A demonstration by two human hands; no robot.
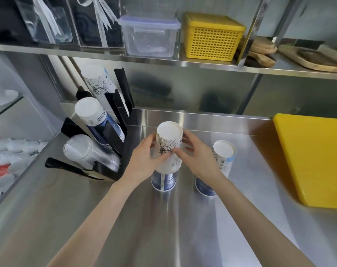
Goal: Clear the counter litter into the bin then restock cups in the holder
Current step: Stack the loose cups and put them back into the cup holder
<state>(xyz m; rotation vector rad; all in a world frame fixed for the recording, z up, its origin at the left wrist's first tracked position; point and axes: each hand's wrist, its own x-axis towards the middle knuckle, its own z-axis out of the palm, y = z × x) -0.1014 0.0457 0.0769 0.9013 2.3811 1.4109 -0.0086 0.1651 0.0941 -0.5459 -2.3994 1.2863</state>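
An upside-down white paper cup (169, 139) with a black drawing sits atop a blue paper cup (163, 182) on the steel counter (125, 218). My left hand (144, 160) and my right hand (198, 158) clasp the white cup from both sides. To the right stands a second stack (221, 160), a white cup over a blue cup. A black tilted cup holder (113, 135) at the left carries a white printed stack (98, 83), a blue stack (98, 120) and clear plastic cups (86, 151).
A yellow cutting board (314, 160) lies at the counter's right. The shelf above holds a clear lidded box (148, 37), a yellow basket (212, 37) and wooden boards (314, 56). White crockery (3, 151) sits below at the left.
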